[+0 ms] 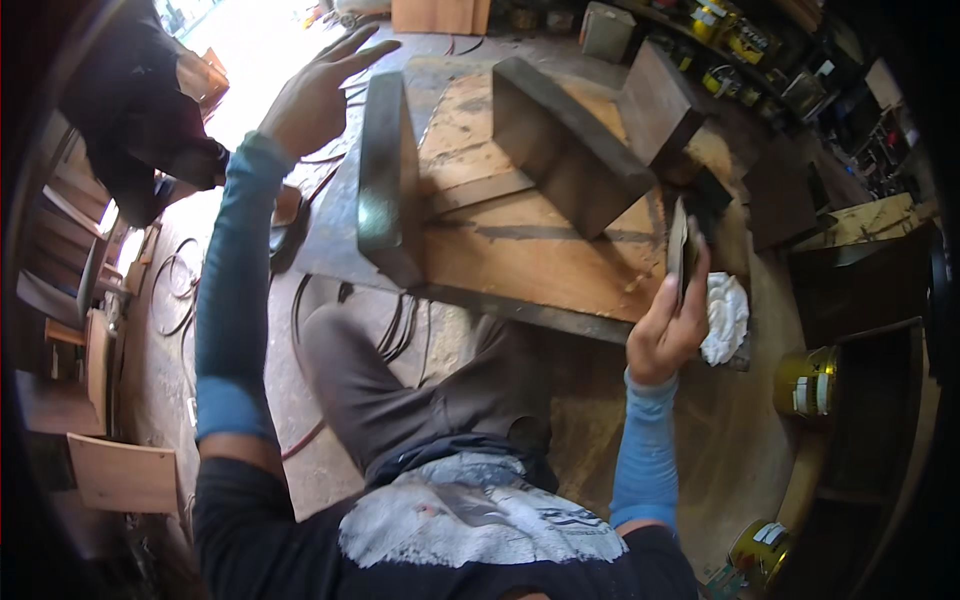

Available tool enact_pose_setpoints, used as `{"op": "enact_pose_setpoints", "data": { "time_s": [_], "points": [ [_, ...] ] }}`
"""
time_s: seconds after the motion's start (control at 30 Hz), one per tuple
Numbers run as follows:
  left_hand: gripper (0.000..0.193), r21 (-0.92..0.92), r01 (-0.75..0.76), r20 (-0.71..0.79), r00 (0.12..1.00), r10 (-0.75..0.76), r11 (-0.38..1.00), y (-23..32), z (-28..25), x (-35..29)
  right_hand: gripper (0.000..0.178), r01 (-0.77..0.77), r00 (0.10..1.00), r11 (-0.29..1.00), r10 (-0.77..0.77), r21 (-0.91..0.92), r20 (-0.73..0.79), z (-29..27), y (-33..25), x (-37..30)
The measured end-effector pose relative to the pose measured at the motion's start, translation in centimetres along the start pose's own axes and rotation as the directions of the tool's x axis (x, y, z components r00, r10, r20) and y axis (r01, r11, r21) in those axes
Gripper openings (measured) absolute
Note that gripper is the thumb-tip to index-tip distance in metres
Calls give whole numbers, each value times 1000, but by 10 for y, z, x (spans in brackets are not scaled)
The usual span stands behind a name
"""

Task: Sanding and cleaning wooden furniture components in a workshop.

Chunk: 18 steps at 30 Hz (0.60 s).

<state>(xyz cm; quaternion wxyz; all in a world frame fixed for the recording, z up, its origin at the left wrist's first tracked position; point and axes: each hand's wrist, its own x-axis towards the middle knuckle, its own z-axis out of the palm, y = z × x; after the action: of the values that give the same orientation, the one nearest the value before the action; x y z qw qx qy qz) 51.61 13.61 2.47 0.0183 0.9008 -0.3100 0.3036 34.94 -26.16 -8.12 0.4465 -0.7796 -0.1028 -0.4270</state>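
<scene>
My left hand [308, 108] is raised with its fingers stretched out, just left of a dark-stained wooden piece [385, 180] standing on the worktable [540, 270]. It holds nothing. At the table's right side my right hand [668, 330] is closed on a thin flat sheet [682, 250], perhaps folded sandpaper; its kind is not clear. In the middle of the table a second dark wooden piece [570, 145] stands at a slant. Behind it is a third brown wooden piece [660, 105]. A crumpled white cloth [725, 318] lies beside my right hand.
Hoses or cables [400, 325] lie on the floor by my legs. Another person in dark clothes [140, 100] is at the upper left. Wooden parts [122, 473] are stacked along the left. Yellow cans [806, 382] and dark shelving [875, 430] stand at the right.
</scene>
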Motion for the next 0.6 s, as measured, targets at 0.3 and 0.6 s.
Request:
{"op": "enact_pose_setpoints", "data": {
  "time_s": [0.3,0.6],
  "points": [
    [62,-206,-494,455,715,530,844,20,4,10,57,-282,951,941,249,-185,-183,80,40,-54],
    [49,-181,-304,575,738,351,935,46,-16,18,71,-541,771,838,463,67,437,88,151,63]
  ]
}}
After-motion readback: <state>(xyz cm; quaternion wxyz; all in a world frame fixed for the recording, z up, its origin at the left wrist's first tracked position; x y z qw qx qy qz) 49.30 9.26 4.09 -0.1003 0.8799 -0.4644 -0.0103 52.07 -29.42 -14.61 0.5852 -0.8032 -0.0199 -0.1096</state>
